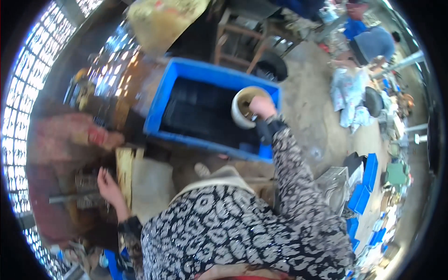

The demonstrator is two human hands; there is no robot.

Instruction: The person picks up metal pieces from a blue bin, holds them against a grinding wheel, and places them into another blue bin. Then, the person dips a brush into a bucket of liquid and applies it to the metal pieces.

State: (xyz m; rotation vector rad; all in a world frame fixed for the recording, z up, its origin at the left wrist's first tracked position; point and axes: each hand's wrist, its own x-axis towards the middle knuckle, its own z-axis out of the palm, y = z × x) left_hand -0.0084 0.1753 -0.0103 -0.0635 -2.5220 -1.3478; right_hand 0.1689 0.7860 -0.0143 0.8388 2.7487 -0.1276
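Note:
My right hand reaches over the rim of a round white bucket, its fingers curled down inside. What they hold, if anything, is hidden; small dark bits show at the bottom of the bucket. The bucket sits at the right end of a large blue plastic crate with a dark interior. Off to the left, away from the crate, my left hand hangs with its fingers apart and nothing visible in them. It is nearest to a yellowish board edge and dark red machinery.
A wooden-framed stool and a round black tub stand beyond the crate. A yellow sheet or sack hangs at upper left. Clear plastic bags lie at the right, with blue bins nearer me. Left machinery is blurred.

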